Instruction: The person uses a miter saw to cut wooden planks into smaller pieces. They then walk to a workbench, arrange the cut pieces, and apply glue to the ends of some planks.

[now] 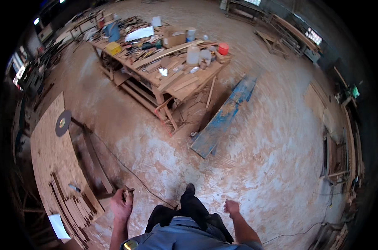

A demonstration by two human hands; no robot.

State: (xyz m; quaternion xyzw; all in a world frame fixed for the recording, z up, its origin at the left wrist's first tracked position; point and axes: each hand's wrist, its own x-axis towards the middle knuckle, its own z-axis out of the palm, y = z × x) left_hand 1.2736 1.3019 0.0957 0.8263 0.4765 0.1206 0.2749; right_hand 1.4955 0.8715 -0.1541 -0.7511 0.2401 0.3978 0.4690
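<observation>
My left hand (121, 205) is closed at the near left, beside the plywood-topped table (51, 141). A small dark brown piece (129, 190), perhaps wood, pokes out at its fingertips; its exact kind is too small to make out. Over the floor on the right, my right hand (231, 206) hangs curled into a loose fist, with nothing visible in it. On the plywood lie a round saw blade (63, 123), several thin wooden strips (66, 204), a marker-like object (74, 188) and a white sheet (59, 226).
Ahead stands a cluttered wooden workbench (185, 92) with jugs, tools and offcuts. A blue worn bench (222, 121) sits to its right. A cable (130, 170) crosses the dusty floor near my legs. Timber and frames (337, 156) line the right side.
</observation>
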